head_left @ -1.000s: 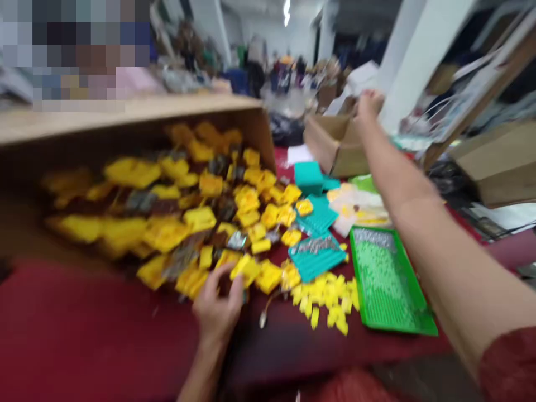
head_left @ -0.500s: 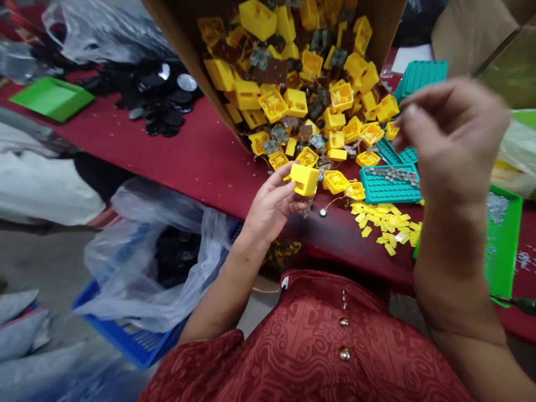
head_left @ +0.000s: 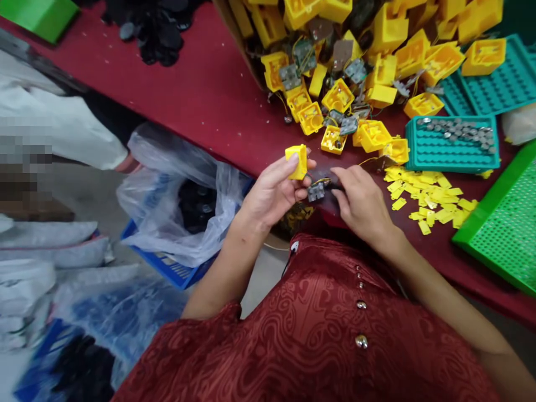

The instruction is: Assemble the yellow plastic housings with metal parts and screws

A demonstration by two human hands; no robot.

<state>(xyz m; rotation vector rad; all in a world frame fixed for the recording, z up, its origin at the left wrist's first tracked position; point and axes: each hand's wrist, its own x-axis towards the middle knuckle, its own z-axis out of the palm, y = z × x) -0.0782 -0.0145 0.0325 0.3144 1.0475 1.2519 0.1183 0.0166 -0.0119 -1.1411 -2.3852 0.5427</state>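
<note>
My left hand grips a small yellow plastic case between thumb and fingers, over the table's front edge. Just right of its fingertips hangs a grey part with thin yellow wires. My right hand comes in from the right, thumb and forefinger closed around the end of the wires, where a small dark piece is too blurred to name. Beyond both hands lie many open yellow cases, mixed with grey wired parts.
A teal tray holds small silver discs. Flat yellow pieces lie before it, beside a green perforated tray. Black discs are heaped at far left. Below the table's left side stands a blue basket lined with clear plastic.
My right hand has come down and left from above the teal trays to beside my left hand. The yellow case has turned in my left hand. The view has tilted downward.
</note>
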